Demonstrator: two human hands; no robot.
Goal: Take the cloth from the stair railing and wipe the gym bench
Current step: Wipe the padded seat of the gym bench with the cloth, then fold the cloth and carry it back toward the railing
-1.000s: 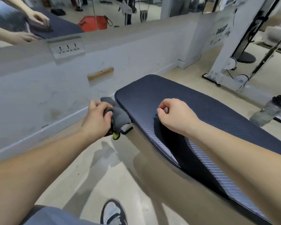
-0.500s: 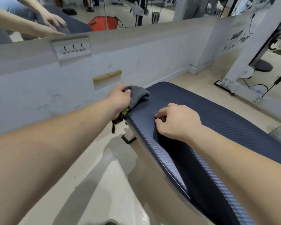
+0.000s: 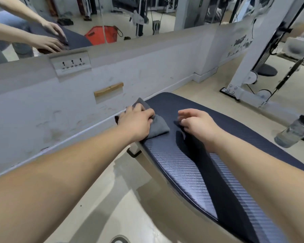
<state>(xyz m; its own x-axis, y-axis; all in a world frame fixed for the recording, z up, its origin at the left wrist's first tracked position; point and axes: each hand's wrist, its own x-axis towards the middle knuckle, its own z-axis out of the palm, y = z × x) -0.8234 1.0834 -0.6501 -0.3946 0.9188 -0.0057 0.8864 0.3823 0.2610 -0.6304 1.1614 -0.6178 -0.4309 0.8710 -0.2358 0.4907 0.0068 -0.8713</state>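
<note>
In the head view, a grey cloth is seen lying on the far left corner of the dark blue padded counter, with one corner reaching past the left edge. The cloth is pressed down by the left hand, whose fingers are bent over a bunched fold of it. The right hand is held just right of the cloth and apart from it, its fingers loosely curled around nothing and its fingertips at the counter's surface. A clear bottle with a dark lid is stood on the floor right of the counter. Beyond the counter a pale low wall is seen, with a socket strip and a wooden block fixed to it. Above it, both hands are reflected in a mirror
</note>
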